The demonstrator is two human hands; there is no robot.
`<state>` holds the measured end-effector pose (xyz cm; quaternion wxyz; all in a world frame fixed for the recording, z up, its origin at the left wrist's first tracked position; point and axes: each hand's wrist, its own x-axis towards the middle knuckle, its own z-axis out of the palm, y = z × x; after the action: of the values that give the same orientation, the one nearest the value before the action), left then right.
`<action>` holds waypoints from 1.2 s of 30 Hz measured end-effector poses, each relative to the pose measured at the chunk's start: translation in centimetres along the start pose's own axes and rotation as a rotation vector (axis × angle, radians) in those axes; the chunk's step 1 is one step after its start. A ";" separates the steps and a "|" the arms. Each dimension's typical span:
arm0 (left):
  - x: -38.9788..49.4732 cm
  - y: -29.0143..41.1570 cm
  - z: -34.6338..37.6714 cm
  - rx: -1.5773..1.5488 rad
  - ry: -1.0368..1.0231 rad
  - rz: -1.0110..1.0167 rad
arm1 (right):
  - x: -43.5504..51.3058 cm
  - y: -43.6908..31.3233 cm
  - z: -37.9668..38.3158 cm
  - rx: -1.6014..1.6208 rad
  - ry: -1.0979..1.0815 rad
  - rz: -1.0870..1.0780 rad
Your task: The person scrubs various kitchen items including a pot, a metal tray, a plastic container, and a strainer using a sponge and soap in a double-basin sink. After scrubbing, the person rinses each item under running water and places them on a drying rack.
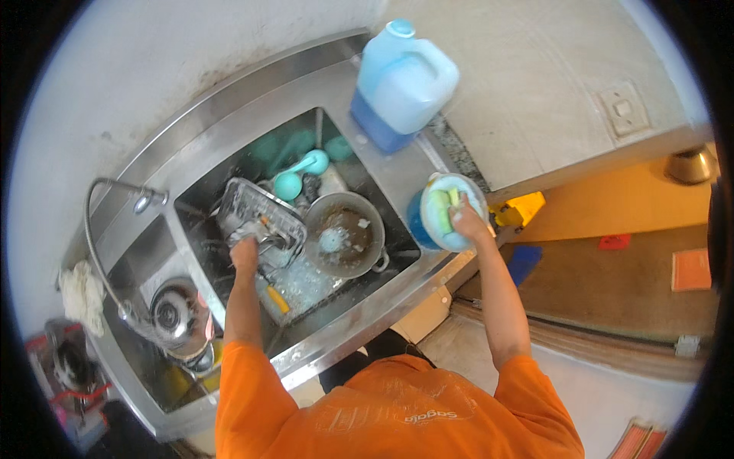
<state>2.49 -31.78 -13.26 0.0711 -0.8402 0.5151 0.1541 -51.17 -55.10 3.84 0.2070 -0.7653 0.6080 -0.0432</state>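
My left hand (245, 253) is closed on a shiny metal utensil (274, 241), partly hidden and blurred, above the right sink basin. Under it leans a soapy clear plastic tray (261, 202). To the right sits a metal pot (371, 218) with murky water and foam inside. Turquoise ladles (288, 185) lie behind them. A yellow-handled utensil (277, 299) rests on a wet, sudsy board or tray (312, 287) in front. My right hand (469, 222) grips a green sponge (440, 207) over a round tub (420, 221) of bluish suds on the counter.
A translucent jug (401, 86) of blue liquid stands behind the tub. A flexible faucet (87, 229) runs water into the left basin, over metal cookware (172, 312). A pale cloth (82, 292) hangs on the left rim. Yellow plastic (523, 210) lies right of the tub.
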 end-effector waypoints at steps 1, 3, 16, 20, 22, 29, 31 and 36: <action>-0.5 0.2 -0.5 0.043 -0.140 0.025 | 0.3 0.5 0.4 -0.062 -0.056 -0.004; -2.6 0.0 -0.6 -0.017 0.068 0.161 | 0.7 1.1 1.0 -0.182 -0.088 -0.014; -11.7 1.1 -14.2 -1.366 0.726 -0.118 | -10.0 -20.4 -2.1 0.178 0.552 -0.337; -14.4 5.2 -16.8 -1.386 0.409 0.001 | -11.9 -32.3 7.4 0.315 0.093 -0.799; -15.8 6.2 -18.4 -1.330 0.417 0.062 | -12.4 -34.8 11.1 -0.235 0.143 -1.080; -20.3 5.8 -19.1 -1.111 0.590 0.017 | -16.1 -37.9 14.4 -0.247 -0.708 -0.696; -21.3 5.6 -18.8 -1.109 0.689 0.004 | -16.8 -37.6 15.7 -0.158 -0.655 -0.773; -23.7 5.5 -17.5 -0.904 0.836 -0.036 | -16.0 -40.1 17.2 1.673 -0.627 0.378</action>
<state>-9.19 -19.16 11.33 -0.4974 -0.7850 0.3691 0.0137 -13.25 -28.36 5.93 0.8536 -0.2297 0.4095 -0.2255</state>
